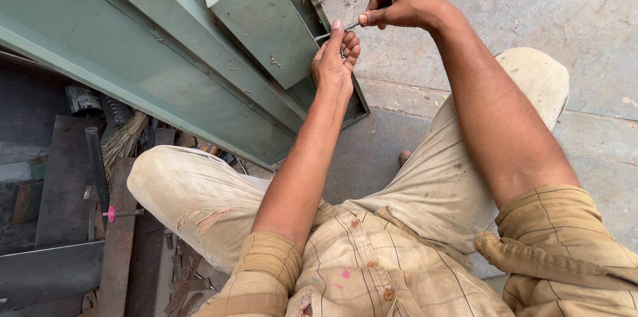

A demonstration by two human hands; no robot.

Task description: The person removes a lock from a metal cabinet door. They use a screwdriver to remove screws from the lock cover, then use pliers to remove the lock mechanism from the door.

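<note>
My right hand pinches a thin metal tool, perhaps a small screwdriver, whose tip points left at the edge of a green metal frame. My left hand is raised just below the tool, fingertips touching its shaft and the frame's rim beside a green sheet-metal box section. Both forearms reach forward over my knees in worn beige trousers. The tool's tip is hidden behind my left fingers.
The concrete floor spreads to the right. At the left lie rusty steel plates and bars, a broom head, and a pink-handled tool. Small metal scraps lie near my left knee.
</note>
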